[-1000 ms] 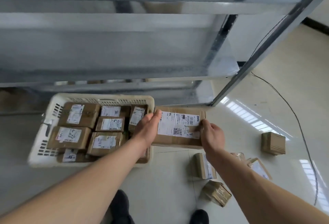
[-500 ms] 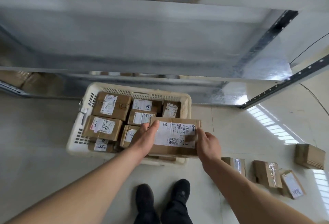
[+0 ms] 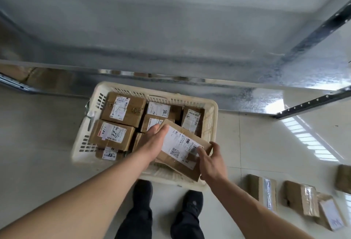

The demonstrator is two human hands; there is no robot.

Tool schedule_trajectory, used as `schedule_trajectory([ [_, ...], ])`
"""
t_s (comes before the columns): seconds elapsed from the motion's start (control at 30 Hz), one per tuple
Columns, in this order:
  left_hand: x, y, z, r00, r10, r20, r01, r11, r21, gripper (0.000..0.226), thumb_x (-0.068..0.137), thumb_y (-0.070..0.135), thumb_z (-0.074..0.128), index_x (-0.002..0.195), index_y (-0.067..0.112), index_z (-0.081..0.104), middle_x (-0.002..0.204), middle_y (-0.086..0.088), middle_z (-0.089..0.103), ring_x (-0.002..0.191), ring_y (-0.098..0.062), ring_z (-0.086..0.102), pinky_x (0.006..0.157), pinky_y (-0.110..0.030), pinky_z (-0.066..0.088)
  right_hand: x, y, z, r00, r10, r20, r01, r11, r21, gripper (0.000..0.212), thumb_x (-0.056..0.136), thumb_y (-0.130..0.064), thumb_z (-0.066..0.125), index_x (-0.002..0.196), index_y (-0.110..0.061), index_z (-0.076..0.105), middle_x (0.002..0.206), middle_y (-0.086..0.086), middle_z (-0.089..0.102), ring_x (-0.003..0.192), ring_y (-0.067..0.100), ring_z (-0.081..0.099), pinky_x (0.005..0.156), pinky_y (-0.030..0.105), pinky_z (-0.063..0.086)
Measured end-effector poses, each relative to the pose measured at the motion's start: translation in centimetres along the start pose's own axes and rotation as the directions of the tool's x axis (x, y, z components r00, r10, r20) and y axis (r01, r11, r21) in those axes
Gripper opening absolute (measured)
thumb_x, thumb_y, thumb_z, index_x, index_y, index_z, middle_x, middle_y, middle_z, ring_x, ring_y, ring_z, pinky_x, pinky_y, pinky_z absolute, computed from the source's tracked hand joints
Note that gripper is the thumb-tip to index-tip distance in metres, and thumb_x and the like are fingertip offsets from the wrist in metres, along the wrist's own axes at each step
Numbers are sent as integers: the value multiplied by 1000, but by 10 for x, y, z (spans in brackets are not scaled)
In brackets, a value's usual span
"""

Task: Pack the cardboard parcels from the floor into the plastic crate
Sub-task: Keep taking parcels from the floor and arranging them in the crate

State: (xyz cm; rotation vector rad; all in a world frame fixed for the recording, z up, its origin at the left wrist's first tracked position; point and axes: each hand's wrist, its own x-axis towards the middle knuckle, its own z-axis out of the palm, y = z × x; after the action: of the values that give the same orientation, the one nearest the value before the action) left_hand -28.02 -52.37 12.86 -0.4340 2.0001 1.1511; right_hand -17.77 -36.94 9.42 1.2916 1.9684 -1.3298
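Note:
A cream plastic crate (image 3: pixel 213 125) stands on the floor before my feet, holding several labelled cardboard parcels (image 3: pixel 123 108). Both hands hold a flat cardboard parcel (image 3: pixel 180 148) with a white shipping label, tilted over the crate's near right corner. My left hand (image 3: pixel 152 144) grips its far left end, thumb on the label. My right hand (image 3: pixel 210 160) grips its near right end, thumb on top. Several more parcels (image 3: pixel 263 190) lie on the floor at the lower right.
A galvanised metal shelf (image 3: pixel 171 39) overhangs the space just beyond the crate, with a perforated dark upright (image 3: pixel 313 104) at the right. My two black shoes (image 3: pixel 142 191) stand right behind the crate. Glossy pale floor tiles spread to the left and right.
The held parcel has moved left and down over the crate and turned from level to tilted. The view has swung so the crate now sits centred in front of my feet.

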Motion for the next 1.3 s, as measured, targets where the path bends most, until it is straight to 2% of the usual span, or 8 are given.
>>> schedule_trajectory([
  [0.13, 39, -15, 1, 999, -2, -51, 10, 988, 152, 53, 96, 63, 41, 108, 16, 63, 107, -7, 67, 95, -26, 63, 94, -45, 52, 30, 20, 24, 990, 131, -58, -127, 989, 75, 62, 63, -77, 53, 95, -25, 48, 93, 7, 71, 84, 31, 71, 78, 55, 60],
  [0.3, 86, -38, 17, 999, 26, 29, -30, 988, 150, 49, 93, 61, 48, 89, 17, 69, 97, -5, 72, 88, -24, 68, 88, -39, 54, 48, 39, 58, 974, 225, -41, -221, 972, 78, 66, 65, -82, 45, 93, -23, 52, 93, 4, 69, 87, 28, 68, 83, 52, 59],
  [0.4, 107, -56, 34, 996, 43, 82, -56, 984, 169, 42, 92, 59, 49, 112, 27, 65, 120, -1, 63, 109, -24, 60, 96, -37, 48, 58, 53, 77, 964, 258, -66, -255, 965, 52, 60, 82, -77, 47, 96, -18, 52, 95, 3, 67, 94, 30, 65, 94, 50, 53],
  [0.5, 123, -72, 55, 989, 42, 145, -61, 990, 126, 76, 87, 61, 47, 153, 24, 35, 156, -3, 35, 140, -25, 37, 112, -40, 34, 73, 74, 91, 964, 263, -51, -261, 965, 42, 41, 95, -64, 47, 107, -25, 53, 103, 2, 67, 104, 30, 63, 99, 45, 48],
  [0.73, 145, -107, 92, 959, -45, 281, 40, 999, 23, 90, 84, 69, 48, 159, 37, 11, 167, 8, 11, 152, -21, 15, 121, -52, 18, 104, 107, 107, 937, 332, -107, -319, 940, 123, 46, 94, -57, 52, 118, -18, 59, 104, 3, 68, 103, 30, 64, 96, 45, 49],
  [0.97, 160, -138, 114, 931, -158, 330, 169, 986, -7, 85, 93, 62, 51, 159, 34, 7, 167, 4, 14, 152, -23, 17, 120, -53, 18, 121, 115, 106, 945, 302, -124, -304, 953, -4, 37, 98, -51, 48, 111, -18, 56, 91, -6, 63, 88, 25, 59, 77, 35, 39],
  [1.13, 169, -154, 133, 915, -177, 363, 203, 979, -35, 84, 95, 60, 50, 160, 33, 4, 167, 3, 13, 153, -22, 14, 120, -47, 15, 141, 127, 111, 942, 322, -91, -318, 947, 50, 48, 93, -53, 52, 126, -19, 56, 115, 4, 70, 106, 30, 66, 95, 42, 52],
  [1.3, 178, -169, 143, 904, -190, 383, 212, 977, -14, 78, 98, 61, 44, 160, 33, 6, 168, 2, 10, 153, -22, 12, 120, -47, 14, 154, 130, 114, 951, 297, -82, -293, 954, 53, 59, 98, -48, 54, 145, -13, 46, 141, 12, 61, 130, 36, 57, 108, 45, 46],
])
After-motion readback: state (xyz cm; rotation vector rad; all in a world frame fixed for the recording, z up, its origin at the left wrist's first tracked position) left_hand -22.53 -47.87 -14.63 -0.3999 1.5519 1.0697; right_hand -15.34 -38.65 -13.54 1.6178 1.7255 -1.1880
